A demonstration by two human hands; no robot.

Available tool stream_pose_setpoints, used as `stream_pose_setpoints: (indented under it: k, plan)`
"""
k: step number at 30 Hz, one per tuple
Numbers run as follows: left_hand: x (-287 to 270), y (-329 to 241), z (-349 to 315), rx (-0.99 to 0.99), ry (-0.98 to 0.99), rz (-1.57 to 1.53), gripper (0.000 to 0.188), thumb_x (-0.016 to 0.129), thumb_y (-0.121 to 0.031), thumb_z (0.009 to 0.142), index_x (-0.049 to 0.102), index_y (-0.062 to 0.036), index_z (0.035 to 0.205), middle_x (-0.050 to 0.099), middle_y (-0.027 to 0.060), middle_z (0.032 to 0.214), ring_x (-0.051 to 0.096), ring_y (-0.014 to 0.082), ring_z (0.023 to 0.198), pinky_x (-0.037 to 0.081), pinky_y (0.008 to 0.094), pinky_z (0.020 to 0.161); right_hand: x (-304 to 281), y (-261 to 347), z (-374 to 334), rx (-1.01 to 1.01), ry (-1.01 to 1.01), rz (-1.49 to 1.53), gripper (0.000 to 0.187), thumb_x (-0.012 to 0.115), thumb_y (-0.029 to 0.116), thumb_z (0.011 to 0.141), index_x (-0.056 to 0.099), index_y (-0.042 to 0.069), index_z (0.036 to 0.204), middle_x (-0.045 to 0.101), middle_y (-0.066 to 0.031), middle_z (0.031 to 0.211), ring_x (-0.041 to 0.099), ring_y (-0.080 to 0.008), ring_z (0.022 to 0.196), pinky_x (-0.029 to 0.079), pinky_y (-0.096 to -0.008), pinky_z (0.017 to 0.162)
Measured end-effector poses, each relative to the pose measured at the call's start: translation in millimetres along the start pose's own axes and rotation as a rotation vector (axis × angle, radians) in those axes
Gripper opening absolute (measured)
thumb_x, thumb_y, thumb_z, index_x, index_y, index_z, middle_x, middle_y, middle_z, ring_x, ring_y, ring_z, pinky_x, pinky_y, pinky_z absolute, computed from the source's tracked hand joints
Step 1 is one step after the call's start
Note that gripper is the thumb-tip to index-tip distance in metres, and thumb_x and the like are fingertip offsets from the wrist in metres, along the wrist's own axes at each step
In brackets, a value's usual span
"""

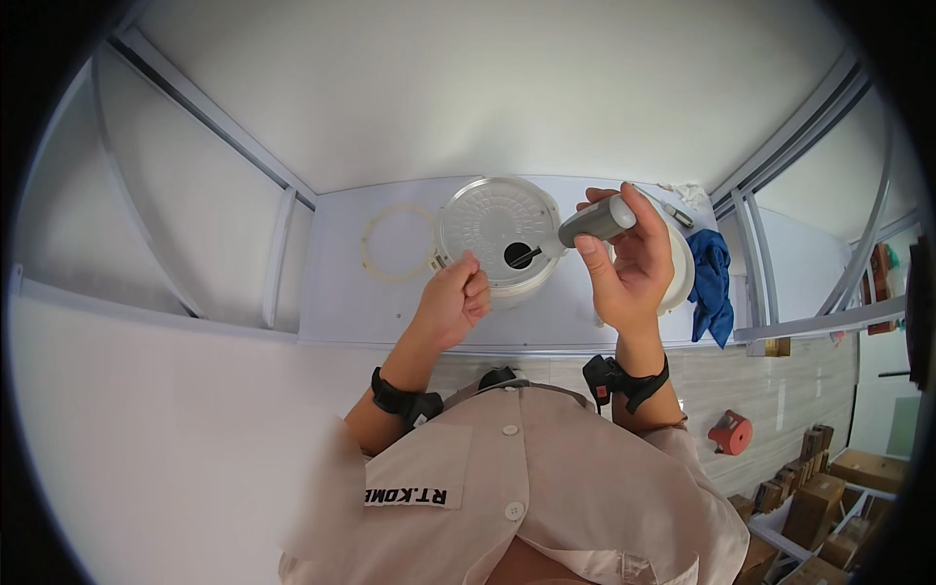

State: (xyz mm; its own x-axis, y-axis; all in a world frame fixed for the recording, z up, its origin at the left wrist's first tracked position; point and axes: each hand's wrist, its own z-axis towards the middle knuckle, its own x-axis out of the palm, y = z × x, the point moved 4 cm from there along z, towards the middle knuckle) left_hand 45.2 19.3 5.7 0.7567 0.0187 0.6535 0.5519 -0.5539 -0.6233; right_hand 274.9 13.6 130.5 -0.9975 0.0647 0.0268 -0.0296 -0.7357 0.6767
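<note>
Right hand (pixel 634 268) wraps a grey power screwdriver (pixel 597 222), fingers around its body and thumb along the near side, at about three to four o'clock of a silvery round lid (pixel 483 219). From the grip, the thin bit points toward eight o'clock, its tip seeming to end over the round black spot (pixel 518 255) at five o'clock on the lid; whether it touches there, I cannot tell. Left hand (pixel 456 300) is curled closed beside the rim at seven o'clock; whether something small is pinched in its fingers is hidden.

The lid sits on a white tub (pixel 517 294) on a pale table (pixel 341 312). A thin pale ring (pixel 365 242) lies at nine o'clock of it; a white round piece (pixel 682 271) is at three o'clock, partly behind the right hand, with a blue cloth (pixel 712 283) farther out the same way.

My reading is that the step in hand is screw work on the lid, with the driver being lined up rather than seated. The next move would seem to call for a steady wrist, the bit brought square to a screw at the rim, and the left hand bracing the tub or guiding a screw.
</note>
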Motion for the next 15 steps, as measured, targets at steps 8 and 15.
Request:
stream_pose_setpoints:
  k: [8, 15]
  plan:
    - [6, -8, -14, 0.555, -0.087, 1.025, 0.02, 0.072, -0.027, 0.105, 0.066, -0.0077, 0.104, 0.059, 0.001, 0.07, 0.053, 0.0175, 0.06, 0.044, 0.035, 0.057, 3, 0, -2, -0.004, -0.014, -0.021, 0.065, 0.081, -0.003, 0.094, 0.055, -0.002, 0.153, 0.069, -0.0178, 0.132, 0.071, -0.0301, 0.127, 0.065, -0.0403, 0.097]
    - [46, -25, -12, 0.772, -0.089, 1.503, 0.015, 0.075, -0.02, 0.098, 0.071, -0.0078, 0.107, 0.077, 0.0127, 0.087, 0.075, 0.0335, 0.08, 0.056, 0.0435, 0.066, 0, 6, -3, -0.052, -0.045, -0.07, 0.065, 0.082, -0.003, 0.094, 0.054, -0.002, 0.153, 0.068, -0.0184, 0.132, 0.07, -0.0314, 0.127, 0.065, -0.041, 0.097]
